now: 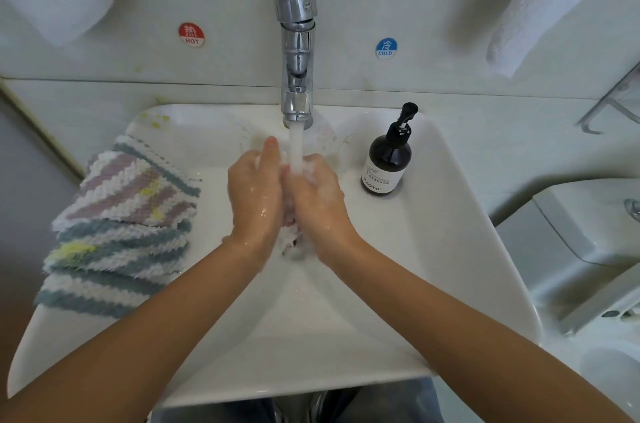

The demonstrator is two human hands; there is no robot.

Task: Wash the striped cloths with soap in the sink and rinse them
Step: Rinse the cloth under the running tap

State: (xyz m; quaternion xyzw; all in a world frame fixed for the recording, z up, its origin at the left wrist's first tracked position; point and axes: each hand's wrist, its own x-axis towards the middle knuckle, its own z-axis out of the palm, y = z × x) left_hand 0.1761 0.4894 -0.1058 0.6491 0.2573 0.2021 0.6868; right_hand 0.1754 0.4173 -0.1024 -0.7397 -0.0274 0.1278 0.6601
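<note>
My left hand [254, 194] and my right hand [317, 197] press together over the white sink [450, 249], squeezing a wet soapy striped cloth [289, 239] between them. Only a bit of that cloth shows below my palms. Water runs from the chrome tap [297, 51] onto my hands, and foam clings to my fingers. A stack of striped cloths [117, 232], pink, teal and white, lies on the sink's left rim. A dark soap pump bottle [388, 159] stands on the right rim.
Red HOT [191, 34] and blue COLD [386, 49] stickers mark the wall behind the tap. White towels [554, 6] hang at upper right and upper left. A toilet cistern [588, 225] stands to the right of the sink.
</note>
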